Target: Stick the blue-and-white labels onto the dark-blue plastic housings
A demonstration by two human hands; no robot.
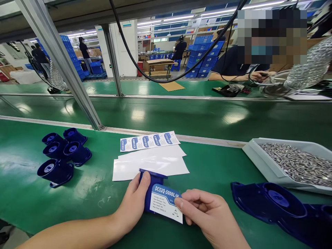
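Observation:
My left hand (132, 197) is wrapped round a dark blue plastic pump housing (148, 193), held just above the green bench near me. A blue and white label (166, 204) printed "DC52Q-5000L/H" lies against the housing's side, its right part standing off the surface. Thumb and fingers of my right hand (204, 211) pinch the label's right edge. Beyond the housing, white backing sheets (150, 167) rest on the bench, with a strip of several more labels (149, 141) behind them.
Several dark blue housings (55, 171) stand at the left. On the right are larger blue parts (269, 204) and a pale tray (252, 152) heaped with metal screws. A metal post (62, 65) rises from the bench divider. Across the line, a person (238, 65) handles something.

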